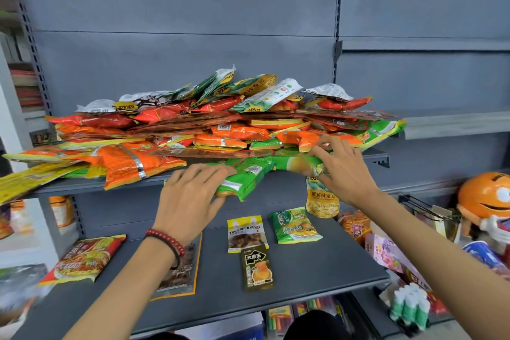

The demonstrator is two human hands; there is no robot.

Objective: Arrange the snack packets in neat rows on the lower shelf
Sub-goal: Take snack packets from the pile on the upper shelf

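Observation:
A big heap of snack packets (209, 124) in orange, red, green and yellow covers the upper shelf (82, 186). My left hand (190, 199) lies with spread fingers on a green packet (244, 181) at the heap's front edge. My right hand (342, 165) grips a green packet (295, 163) in the heap, and a yellow packet (323, 203) hangs below its fingers. On the lower shelf (317, 270) lie a red noodle packet (85, 258), a brown packet (179, 273) under my left forearm, a yellow packet (246, 233), a dark packet (258, 270) and a green packet (294, 225).
An orange round figure (485, 201) and mixed goods stand at the right. Several packets stick out past the upper shelf's left front edge. Coloured items sit below the lower shelf. A grey back panel (179, 22) rises behind the heap.

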